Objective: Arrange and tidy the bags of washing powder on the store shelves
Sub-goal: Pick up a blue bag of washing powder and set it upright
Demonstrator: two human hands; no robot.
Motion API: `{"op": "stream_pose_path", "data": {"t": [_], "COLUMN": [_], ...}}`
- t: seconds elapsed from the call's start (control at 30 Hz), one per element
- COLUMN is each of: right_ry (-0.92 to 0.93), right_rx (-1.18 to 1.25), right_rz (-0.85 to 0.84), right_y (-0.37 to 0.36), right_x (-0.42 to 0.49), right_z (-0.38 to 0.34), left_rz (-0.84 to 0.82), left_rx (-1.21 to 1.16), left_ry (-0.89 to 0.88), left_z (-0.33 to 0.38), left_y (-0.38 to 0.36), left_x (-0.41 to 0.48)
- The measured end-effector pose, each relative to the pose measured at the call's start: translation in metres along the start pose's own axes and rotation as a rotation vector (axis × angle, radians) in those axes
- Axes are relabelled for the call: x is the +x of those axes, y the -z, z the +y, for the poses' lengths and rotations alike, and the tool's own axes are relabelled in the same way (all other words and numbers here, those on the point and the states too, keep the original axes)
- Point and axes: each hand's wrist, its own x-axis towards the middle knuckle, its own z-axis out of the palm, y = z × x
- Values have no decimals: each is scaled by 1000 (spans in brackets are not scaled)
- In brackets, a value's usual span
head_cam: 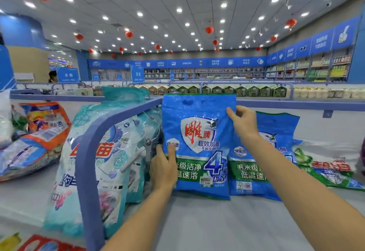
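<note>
The person has 2 bare arms (pixel 296 181), long and smooth, and each one ends in a bare hand, the left hand (pixel 164 168) and the right hand (pixel 244 122), with short, plain nails.

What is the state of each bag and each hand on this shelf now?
front blue bag: upright, held at both edges
second blue bag: standing behind it
green-white bag: lying flat
teal bags: standing
orange bag: lying flat
left hand: grips front blue bag's left edge
right hand: pinches its right edge
</note>
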Motion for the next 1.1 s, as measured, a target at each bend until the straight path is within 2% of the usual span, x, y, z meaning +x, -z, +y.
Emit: {"op": "stream_pose_path", "data": {"t": [0.07,0.17,0.23,0.3,0.43,0.6,0.73,0.97,1.1], "right_ry": [-6,26,53,0,-97,-91,16,165,149], "right_rx": [-36,-68,-130,-180,-90,19,31,241,417], "right_rz": [-32,-56,-68,-107,-150,-36,-16,-171,-292], "right_y": [-6,-18,-19,-15,-7,8,30,65,65], "right_x": [4,6,8,7,1,-10,-35,-105,-151], "right_z": [6,5,5,12,20,7,-10,-53,-64], "left_rz": [11,-8,-59,-145,-171,-129,-201,-287,-239], "left_rx": [26,25,45,48,-130,-210,-221,-431,-468], "left_ry": [-20,44,94,176,343,402,313,-91,-155], "left_z": [-7,-18,-23,-24,-19,-8,7,31,14], "left_y": [-1,-4,-6,-7,-6,0,21,111,182], "left_x": [6,9,13,18,24,21,7,-72,-114]}}
